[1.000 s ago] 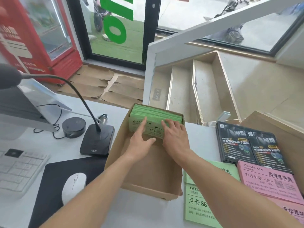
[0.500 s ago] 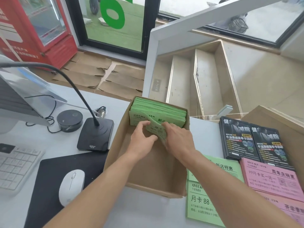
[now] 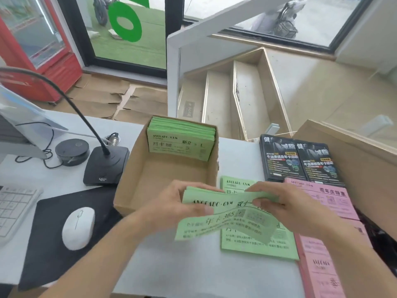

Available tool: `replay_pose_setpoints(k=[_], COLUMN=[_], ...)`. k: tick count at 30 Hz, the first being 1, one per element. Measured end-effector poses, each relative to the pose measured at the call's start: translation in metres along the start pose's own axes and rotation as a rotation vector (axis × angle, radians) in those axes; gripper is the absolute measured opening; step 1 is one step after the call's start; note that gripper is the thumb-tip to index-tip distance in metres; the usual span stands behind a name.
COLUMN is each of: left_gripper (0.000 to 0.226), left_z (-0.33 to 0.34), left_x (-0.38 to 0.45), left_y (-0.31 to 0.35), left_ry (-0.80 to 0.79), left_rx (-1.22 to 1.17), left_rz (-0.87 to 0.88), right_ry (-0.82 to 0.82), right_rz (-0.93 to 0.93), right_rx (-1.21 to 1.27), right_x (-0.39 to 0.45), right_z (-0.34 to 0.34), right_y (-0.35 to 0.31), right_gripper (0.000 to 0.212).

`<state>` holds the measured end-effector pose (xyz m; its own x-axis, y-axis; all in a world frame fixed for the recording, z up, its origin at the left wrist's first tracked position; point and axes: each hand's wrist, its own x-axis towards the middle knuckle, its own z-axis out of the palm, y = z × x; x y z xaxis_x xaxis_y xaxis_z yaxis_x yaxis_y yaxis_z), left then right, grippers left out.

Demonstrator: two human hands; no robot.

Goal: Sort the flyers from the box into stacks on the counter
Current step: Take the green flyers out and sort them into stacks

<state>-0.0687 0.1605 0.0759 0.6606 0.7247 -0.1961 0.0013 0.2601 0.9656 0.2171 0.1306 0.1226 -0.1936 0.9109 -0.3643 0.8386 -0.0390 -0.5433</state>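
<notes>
Nearest, left hand [image 3: 171,206] and right hand [image 3: 285,206] pinch opposite ends of a green flyer bundle [image 3: 225,216] above the counter [image 3: 193,272]; beyond, green stack [image 3: 257,248], pink stack [image 3: 330,201], cardboard box [image 3: 137,181] with green flyers [image 3: 180,138].

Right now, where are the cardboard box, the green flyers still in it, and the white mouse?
cardboard box [image 3: 137,181]: head view, bare left inner wall.
green flyers in the box [image 3: 178,147]: head view, printed front face.
white mouse [image 3: 78,227]: head view, top shell.
</notes>
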Motion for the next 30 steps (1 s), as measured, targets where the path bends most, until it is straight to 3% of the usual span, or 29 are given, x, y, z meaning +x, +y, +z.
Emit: replay_pose_setpoints(k=[3,9,12,18,21,25,27,30], left_gripper=[0.02,0.022,0.023,0.031,0.022,0.018,0.023,0.052], left_z=[0.046,0.11,0.131,0.153,0.163,0.172,0.174,0.175], left_x=[0.005,-0.01,-0.019,-0.024,-0.023,-0.026,-0.028,-0.026], left_y=[-0.047,-0.111,-0.125,-0.124,-0.125,-0.129,-0.131,-0.134], left_ry=[0.093,0.173,0.215,0.266,0.334,0.411,0.448,0.506], left_rx=[0.2,0.084,0.128,0.144,0.182,0.18,0.202,0.162], left_rz=[0.034,0.004,-0.011,-0.132,-0.12,-0.068,-0.071,-0.099], right_ry=[-0.01,0.044,0.108,0.156,0.199,0.333,0.362,0.411], right_rz=[0.075,0.103,0.034,-0.025,-0.04,-0.017,-0.049,-0.119], right_rx=[-0.153,-0.314,-0.47,-0.429,-0.447,-0.413,-0.389,-0.402], right_x=[-0.04,-0.103,-0.12,-0.131,-0.134,-0.137,-0.138,-0.135], right_z=[0.019,0.051,0.084,0.107,0.115,0.127,0.132,0.135], right_y=[0.037,0.076,0.088,0.097,0.103,0.114,0.116,0.114], right_gripper=[0.024,0.031,0.047,0.05,0.059,0.052,0.041,0.037])
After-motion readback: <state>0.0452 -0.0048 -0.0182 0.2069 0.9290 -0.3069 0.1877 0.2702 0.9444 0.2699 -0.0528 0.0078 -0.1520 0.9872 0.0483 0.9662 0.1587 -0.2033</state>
